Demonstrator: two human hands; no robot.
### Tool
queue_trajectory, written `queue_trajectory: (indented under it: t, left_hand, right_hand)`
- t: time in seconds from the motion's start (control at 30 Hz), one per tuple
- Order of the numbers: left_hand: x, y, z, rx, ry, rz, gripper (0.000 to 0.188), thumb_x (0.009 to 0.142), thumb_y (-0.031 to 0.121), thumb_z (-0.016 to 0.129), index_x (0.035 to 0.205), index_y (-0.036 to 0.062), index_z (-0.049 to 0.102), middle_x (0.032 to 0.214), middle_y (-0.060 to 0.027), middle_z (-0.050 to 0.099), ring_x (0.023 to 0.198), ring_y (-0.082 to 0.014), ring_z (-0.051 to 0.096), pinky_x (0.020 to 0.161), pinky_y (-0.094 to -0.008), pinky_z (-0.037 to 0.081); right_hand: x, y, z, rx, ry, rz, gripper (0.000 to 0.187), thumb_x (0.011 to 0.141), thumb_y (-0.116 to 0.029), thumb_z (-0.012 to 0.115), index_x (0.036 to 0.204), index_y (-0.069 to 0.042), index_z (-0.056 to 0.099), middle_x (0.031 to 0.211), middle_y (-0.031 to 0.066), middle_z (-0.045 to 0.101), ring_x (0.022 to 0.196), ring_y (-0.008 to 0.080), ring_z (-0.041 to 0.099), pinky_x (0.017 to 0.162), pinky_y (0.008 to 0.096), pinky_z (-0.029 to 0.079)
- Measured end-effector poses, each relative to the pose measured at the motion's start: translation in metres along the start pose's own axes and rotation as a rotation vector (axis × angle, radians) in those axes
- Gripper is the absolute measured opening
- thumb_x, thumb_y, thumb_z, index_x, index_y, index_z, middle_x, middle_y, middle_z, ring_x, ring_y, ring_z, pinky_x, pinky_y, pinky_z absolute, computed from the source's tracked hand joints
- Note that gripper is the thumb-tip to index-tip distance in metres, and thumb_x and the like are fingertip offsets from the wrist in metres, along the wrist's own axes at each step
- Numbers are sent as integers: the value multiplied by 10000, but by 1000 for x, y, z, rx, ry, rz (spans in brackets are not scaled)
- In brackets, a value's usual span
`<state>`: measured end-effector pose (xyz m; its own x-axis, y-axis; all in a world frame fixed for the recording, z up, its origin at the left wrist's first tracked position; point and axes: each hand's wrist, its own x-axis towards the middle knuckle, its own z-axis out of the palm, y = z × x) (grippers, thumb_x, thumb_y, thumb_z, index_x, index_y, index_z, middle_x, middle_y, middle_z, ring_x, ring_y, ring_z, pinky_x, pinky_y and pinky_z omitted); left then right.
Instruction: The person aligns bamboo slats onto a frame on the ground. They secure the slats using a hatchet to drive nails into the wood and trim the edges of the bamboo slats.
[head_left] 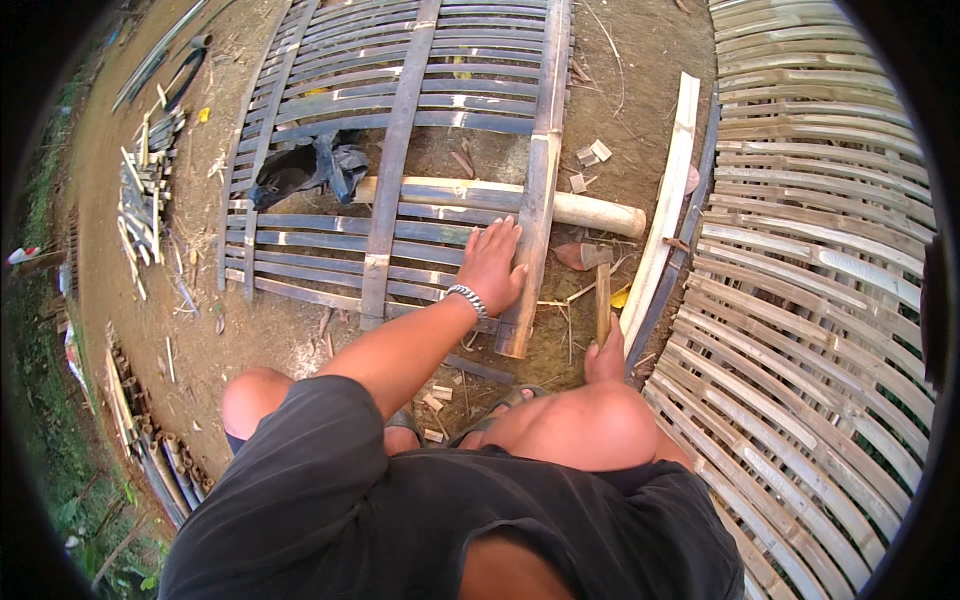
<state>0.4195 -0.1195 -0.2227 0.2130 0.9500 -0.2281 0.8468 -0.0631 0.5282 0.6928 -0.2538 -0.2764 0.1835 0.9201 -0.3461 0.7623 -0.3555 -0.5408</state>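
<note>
My left hand [493, 262] lies flat, fingers spread, on the dark slats of a bamboo panel [400, 110], beside its right-hand rail [540, 170]. A chain bracelet [466, 296] circles that wrist. Low on the right, my right hand [604, 360] is closed round the lower end of a wooden-handled hammer [603, 300]; my knee partly hides the arm behind it. The hammer's head points away from me, next to a reddish-brown piece on the ground. A thick bamboo pole [600, 213] runs crosswise under the panel and sticks out past the rail.
A long pale bamboo strip [665, 200] lies right of the hammer, alongside a large slatted bamboo platform [800, 300]. Crumpled black plastic [318, 168] rests on the panel. Small wood offcuts [594, 153] are scattered about; split sticks [140, 200] and bamboo poles [165, 465] lie leftward.
</note>
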Motion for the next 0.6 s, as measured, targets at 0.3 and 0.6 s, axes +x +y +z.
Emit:
queue_trajectory:
  t: [0.3, 0.6]
  left_hand:
    - [-61, -89, -56, -62, 376, -272, 410, 927, 176, 654, 1294, -1, 607, 1324, -226, 624, 1268, -395, 546, 1104, -472, 412]
    - [-15, -214, -114, -132, 1062, -394, 198, 929, 126, 636, 1086, 17, 689, 1132, -208, 676, 1091, -387, 616, 962, -462, 484]
  right_hand:
    - [-10, -15, 48, 89, -34, 197, 967, 803, 16, 695, 1614, -103, 183, 1439, 322, 404, 1340, 498, 421, 1144, 488, 363]
    - [-15, 1, 20, -137, -134, -82, 975, 794, -9, 773, 1583, 7, 201, 1463, 310, 396, 1353, 474, 413, 1171, 468, 328]
